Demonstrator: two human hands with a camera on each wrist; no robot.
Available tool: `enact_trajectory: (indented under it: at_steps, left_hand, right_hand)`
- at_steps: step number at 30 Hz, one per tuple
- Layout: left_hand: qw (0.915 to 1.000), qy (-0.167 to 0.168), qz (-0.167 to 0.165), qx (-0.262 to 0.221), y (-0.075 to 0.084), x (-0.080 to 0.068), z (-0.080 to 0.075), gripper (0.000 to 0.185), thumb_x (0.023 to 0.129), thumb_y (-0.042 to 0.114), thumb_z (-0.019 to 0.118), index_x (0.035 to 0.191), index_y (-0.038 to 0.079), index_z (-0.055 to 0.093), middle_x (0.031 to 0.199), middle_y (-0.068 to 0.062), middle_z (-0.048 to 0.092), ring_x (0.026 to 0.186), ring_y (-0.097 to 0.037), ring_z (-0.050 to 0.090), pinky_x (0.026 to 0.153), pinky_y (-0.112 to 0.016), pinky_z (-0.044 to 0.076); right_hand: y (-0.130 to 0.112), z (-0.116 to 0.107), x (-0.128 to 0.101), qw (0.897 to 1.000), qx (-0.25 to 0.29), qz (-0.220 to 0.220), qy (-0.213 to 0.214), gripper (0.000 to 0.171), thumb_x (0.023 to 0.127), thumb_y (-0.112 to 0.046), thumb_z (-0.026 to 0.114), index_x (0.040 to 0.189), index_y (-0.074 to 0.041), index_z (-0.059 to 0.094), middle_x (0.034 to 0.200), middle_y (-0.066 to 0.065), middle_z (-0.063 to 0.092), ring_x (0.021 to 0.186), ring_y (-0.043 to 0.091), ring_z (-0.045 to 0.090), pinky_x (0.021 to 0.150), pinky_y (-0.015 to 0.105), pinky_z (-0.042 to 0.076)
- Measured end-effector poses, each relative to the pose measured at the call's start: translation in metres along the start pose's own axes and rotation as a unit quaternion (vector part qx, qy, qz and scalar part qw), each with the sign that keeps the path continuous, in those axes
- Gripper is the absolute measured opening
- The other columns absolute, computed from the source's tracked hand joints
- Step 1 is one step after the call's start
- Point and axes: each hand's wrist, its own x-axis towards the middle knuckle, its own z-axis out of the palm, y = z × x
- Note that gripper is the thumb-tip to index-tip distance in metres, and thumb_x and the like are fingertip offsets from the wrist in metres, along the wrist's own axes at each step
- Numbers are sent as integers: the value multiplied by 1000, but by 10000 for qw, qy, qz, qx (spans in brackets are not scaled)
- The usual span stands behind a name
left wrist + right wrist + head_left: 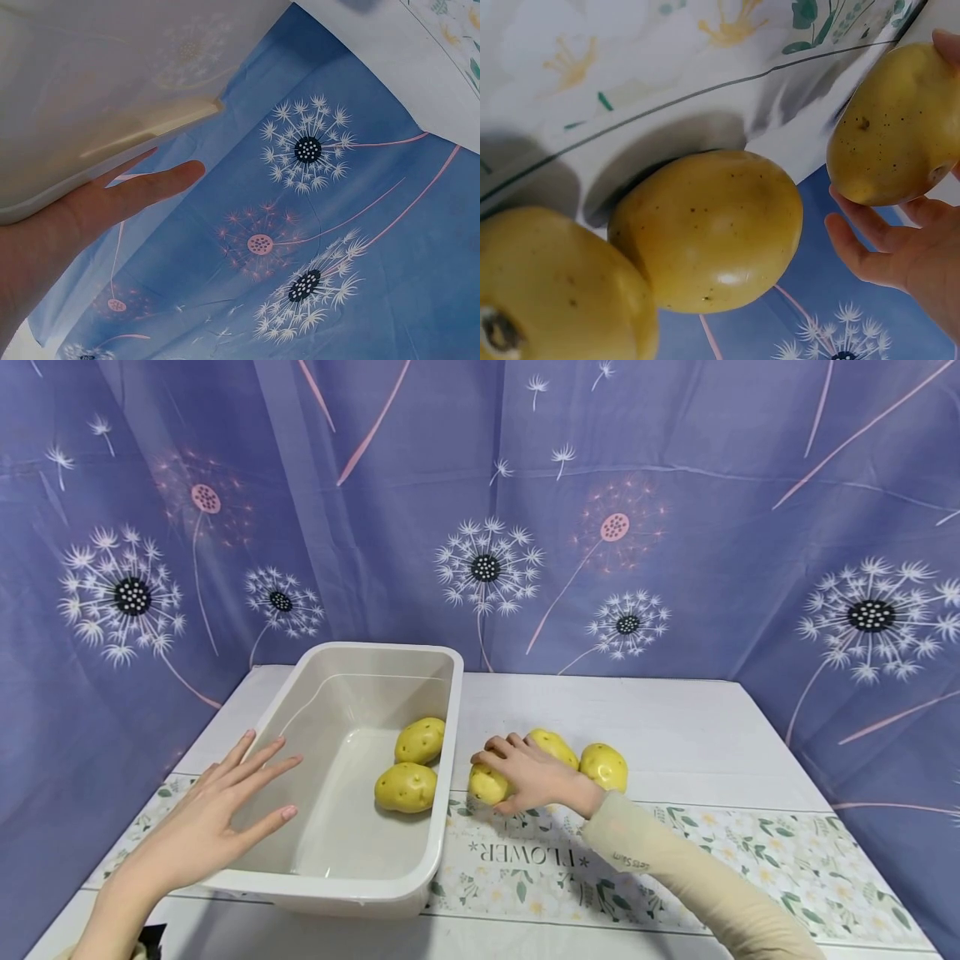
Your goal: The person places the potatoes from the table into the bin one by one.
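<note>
A person's right hand (pixel 536 774), at the centre of the head view, curls its fingers round a yellow potato (pixel 487 784) on the white tabletop (pixel 675 727), two more potatoes (pixel 603 766) lying just behind it toward the right. At lower left, the left hand (pixel 217 814) lies flat with fingers straight and spread against the near left wall of a white plastic bin (pixel 442 693). Two potatoes in the bin (pixel 406 787) rest against its right wall, before a purple dandelion-print curtain (pixel 675 485).
</note>
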Motion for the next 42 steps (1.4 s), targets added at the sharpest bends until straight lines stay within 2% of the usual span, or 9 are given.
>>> enact_trajectory:
  at_steps: [18,42]
  left_hand:
    - [10000,30,-6,-4,-1,-1,0,53,84,37,59,133,29,41,143,-10,34,140,-19,0,95,-71,15]
    - [10000,34,12,5,-1,0,1,53,84,37,59,132,29,42,143,-10,34,140,-20,1,94,-71,15]
  right_hand:
    - [3,-10,-4,9998,-23,-104,183,65,66,-45,71,122,-22,47,112,2,50,90,20,47,71,35,42]
    - [8,-23,-9,9995,-32,-95,295,67,62,-43,73,120,-22,48,111,1,51,93,20,48,72,32,41]
